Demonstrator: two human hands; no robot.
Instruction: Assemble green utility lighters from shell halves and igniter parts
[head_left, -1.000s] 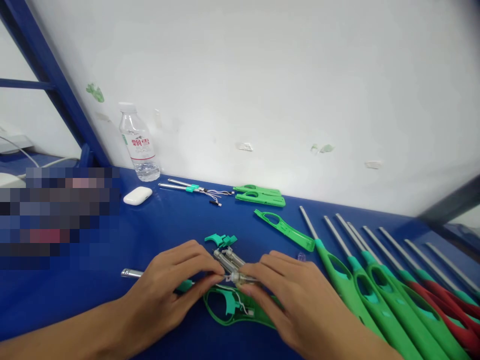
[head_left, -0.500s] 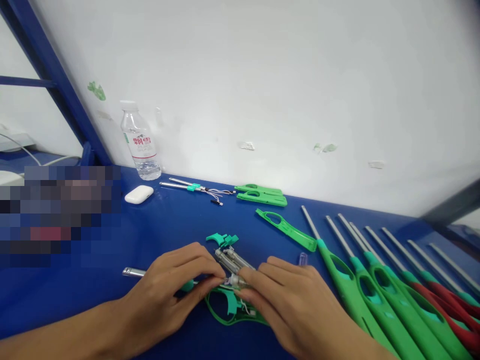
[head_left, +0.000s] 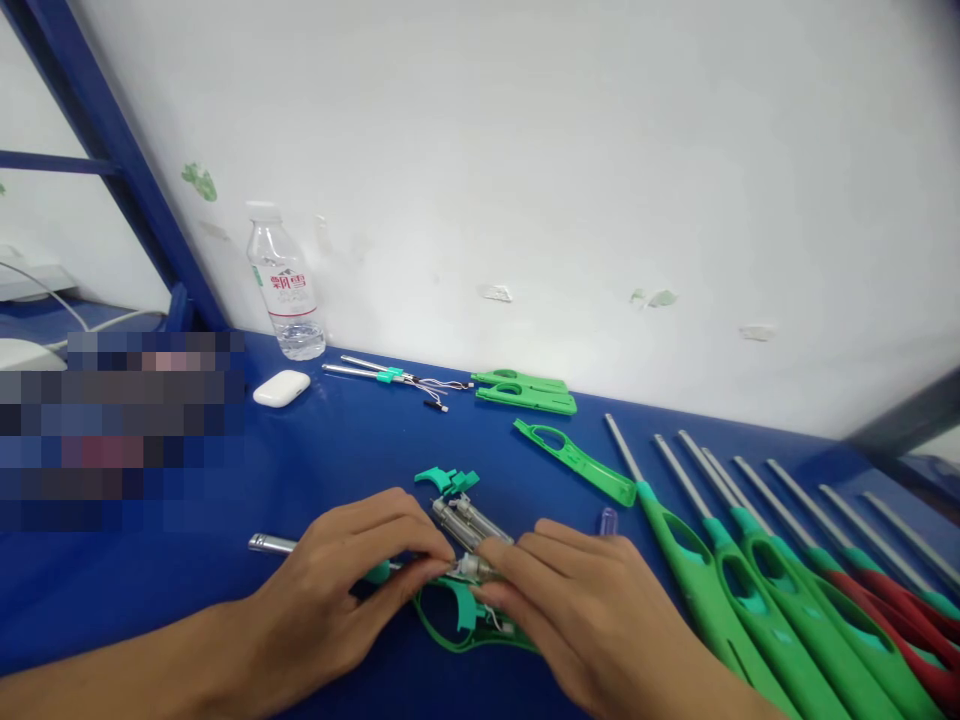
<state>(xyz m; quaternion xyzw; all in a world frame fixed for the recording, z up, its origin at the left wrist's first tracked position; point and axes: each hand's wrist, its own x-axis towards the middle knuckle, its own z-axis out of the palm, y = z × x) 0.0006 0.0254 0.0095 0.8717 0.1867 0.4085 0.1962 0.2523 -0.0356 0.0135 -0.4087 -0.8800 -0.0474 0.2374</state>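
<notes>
My right hand [head_left: 581,600] is closed around a clear lighter fuel tank [head_left: 474,567], its whitish valve end pointing left. At that valve end my left hand [head_left: 352,580] pinches with thumb and forefinger; what lies between the tips is too small to make out. Beneath both hands is an open green lighter housing half [head_left: 450,643], with a teal trigger [head_left: 466,606] and thin white wires in it. A metal lighter tube [head_left: 271,544] sticks out left, behind my left hand. Two more fuel tanks [head_left: 471,523] lie just beyond my fingers, beside loose teal trigger pieces [head_left: 448,481].
Green housing halves [head_left: 574,462] lie farther back, with wired metal tubes [head_left: 367,372] to their left. Assembled green and red long lighters [head_left: 776,590] line the right side. A water bottle [head_left: 289,290] and a white case [head_left: 282,388] stand back left. A purple translucent piece [head_left: 608,521] lies behind my right hand.
The whole view has shifted very slightly. Both hands stay at the tank's valve end, with only a small movement of the left fingertips.
</notes>
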